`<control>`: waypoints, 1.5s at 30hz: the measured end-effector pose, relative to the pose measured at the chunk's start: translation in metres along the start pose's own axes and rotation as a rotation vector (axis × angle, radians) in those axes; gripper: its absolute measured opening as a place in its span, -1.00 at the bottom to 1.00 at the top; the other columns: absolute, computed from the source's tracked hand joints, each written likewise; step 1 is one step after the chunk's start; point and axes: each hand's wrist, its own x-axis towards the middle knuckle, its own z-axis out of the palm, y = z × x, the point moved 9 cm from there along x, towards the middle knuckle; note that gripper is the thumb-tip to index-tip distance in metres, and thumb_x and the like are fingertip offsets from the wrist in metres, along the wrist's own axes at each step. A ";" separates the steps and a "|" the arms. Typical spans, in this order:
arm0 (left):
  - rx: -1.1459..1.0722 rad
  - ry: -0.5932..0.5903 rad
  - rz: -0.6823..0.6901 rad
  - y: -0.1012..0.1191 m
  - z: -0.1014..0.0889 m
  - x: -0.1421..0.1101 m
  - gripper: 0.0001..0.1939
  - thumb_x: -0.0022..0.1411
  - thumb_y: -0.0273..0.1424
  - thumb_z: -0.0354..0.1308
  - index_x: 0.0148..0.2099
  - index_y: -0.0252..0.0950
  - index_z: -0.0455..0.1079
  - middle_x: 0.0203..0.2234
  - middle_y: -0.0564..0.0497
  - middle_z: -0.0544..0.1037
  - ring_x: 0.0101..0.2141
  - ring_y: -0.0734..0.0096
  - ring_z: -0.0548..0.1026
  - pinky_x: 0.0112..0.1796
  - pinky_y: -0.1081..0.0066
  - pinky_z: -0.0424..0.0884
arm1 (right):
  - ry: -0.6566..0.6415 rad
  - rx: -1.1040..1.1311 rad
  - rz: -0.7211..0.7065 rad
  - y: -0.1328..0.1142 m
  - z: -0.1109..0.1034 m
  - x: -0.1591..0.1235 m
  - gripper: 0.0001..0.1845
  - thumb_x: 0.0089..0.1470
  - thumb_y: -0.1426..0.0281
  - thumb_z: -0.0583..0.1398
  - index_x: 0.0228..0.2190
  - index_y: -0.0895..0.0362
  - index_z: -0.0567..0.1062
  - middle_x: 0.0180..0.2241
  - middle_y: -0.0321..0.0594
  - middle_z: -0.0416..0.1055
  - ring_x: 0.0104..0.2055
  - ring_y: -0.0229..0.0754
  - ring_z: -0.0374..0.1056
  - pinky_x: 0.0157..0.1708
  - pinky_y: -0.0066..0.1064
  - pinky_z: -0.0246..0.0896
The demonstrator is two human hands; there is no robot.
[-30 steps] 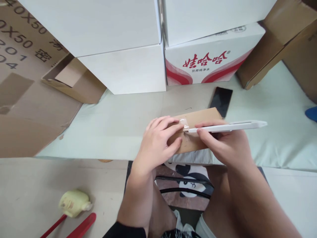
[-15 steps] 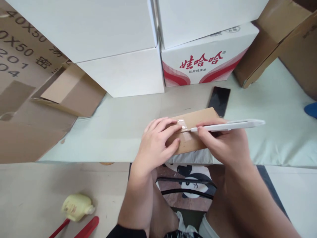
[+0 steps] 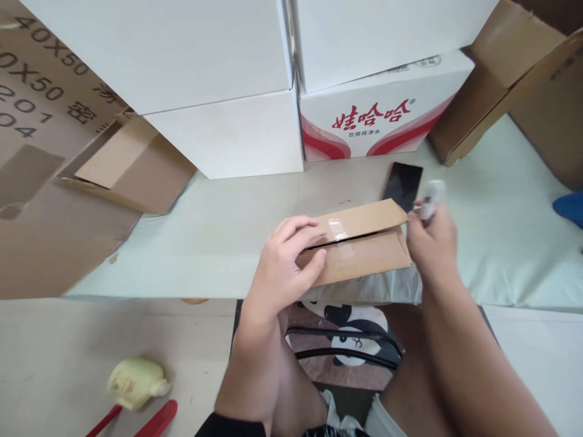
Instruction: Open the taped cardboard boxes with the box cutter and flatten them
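A small brown cardboard box point(image 3: 364, 261) lies at the table's front edge, its two top flaps parted along a dark slit. Clear tape point(image 3: 337, 230) shows on the far flap, beside the slit. My left hand point(image 3: 291, 258) grips the box's left end, with the thumb on the near flap and the fingers over the far one. Just past the right end of the box, my right hand point(image 3: 432, 233) is closed around a white utility knife point(image 3: 432, 194), which is blurred by motion. Its blade cannot be made out.
A black phone point(image 3: 404, 184) lies behind the box. White cartons point(image 3: 373, 124) stand stacked at the back, with large cardboard boxes point(image 3: 59, 230) at left and an open one point(image 3: 478, 91) at right. A yellow bottle point(image 3: 136, 382) is on the floor.
My right hand has moved right, taking the knife off the tape at the seam. The knife has turned more upright. The flaps now stand apart; my left hand has stayed on the box.
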 end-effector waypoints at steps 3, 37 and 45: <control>-0.021 0.213 0.014 0.000 -0.020 -0.006 -0.93 0.29 -0.44 0.16 -0.30 -0.25 0.40 -0.18 -0.06 0.57 -0.06 0.27 0.57 0.00 0.21 0.52 | -0.333 -0.252 0.027 0.029 0.037 -0.002 -0.75 -0.02 0.20 0.21 -0.30 0.06 0.50 -0.36 -0.12 0.54 -0.34 0.00 0.40 -0.39 -0.30 0.14; -0.470 -0.073 -0.168 -0.085 0.018 -0.019 -0.24 0.34 0.15 -0.33 -0.03 -0.17 0.58 0.44 0.09 -0.04 0.40 -0.12 -0.07 0.41 -0.08 -0.07 | -0.303 0.348 -0.666 -0.051 0.015 -0.042 -0.30 0.32 -0.09 -0.19 -0.30 -0.02 0.60 0.04 -0.14 0.13 0.09 0.05 0.23 0.03 -0.01 0.33; -0.555 0.081 -0.082 -0.085 0.015 -0.015 -0.35 0.32 0.18 -0.28 -0.08 -0.15 0.44 0.27 -0.12 0.21 0.24 -0.04 0.22 0.27 -0.04 0.19 | -0.165 0.544 -0.623 -0.046 0.010 -0.038 -0.40 0.27 -0.13 -0.11 -0.30 -0.02 0.51 0.01 -0.15 0.21 0.13 0.06 0.24 0.23 0.05 0.10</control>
